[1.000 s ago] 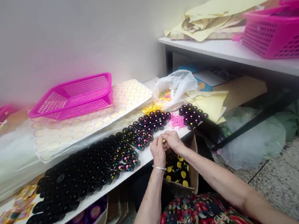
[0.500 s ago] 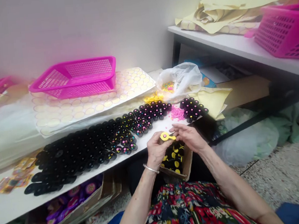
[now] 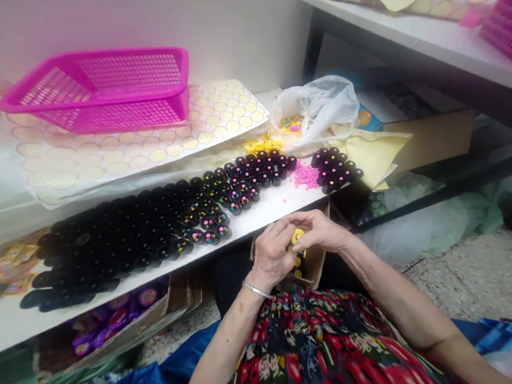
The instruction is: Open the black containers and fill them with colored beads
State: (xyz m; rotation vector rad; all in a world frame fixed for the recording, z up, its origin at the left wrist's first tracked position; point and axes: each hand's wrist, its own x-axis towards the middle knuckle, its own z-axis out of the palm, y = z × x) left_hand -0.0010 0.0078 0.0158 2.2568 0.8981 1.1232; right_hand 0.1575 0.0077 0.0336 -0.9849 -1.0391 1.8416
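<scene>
My left hand (image 3: 274, 253) and my right hand (image 3: 323, 231) are closed together in front of the table edge. Between their fingers shows a small yellow plastic piece (image 3: 297, 235), its round end uppermost and the rest mostly covered by fingers. Just below my hands is a cardboard box (image 3: 317, 268) with black and yellow pieces inside, partly hidden by them. On the table beyond lie loose pink beads (image 3: 307, 175). Rows of black round caps (image 3: 120, 234) stand to the left, many with coloured dots, and a smaller group of black caps (image 3: 335, 168) is at the right.
A pink basket (image 3: 115, 114) sits on a sheet of round stickers (image 3: 227, 123) at the back. Yellow pieces (image 3: 263, 145) lie near a clear bag of beads (image 3: 320, 105). A box of purple packs (image 3: 114, 315) is under the table, and a raised shelf (image 3: 385, 25) stands at right.
My right hand has come in to meet my left, and fingers now cover most of the yellow piece, which showed fully before. The view has tilted downward.
</scene>
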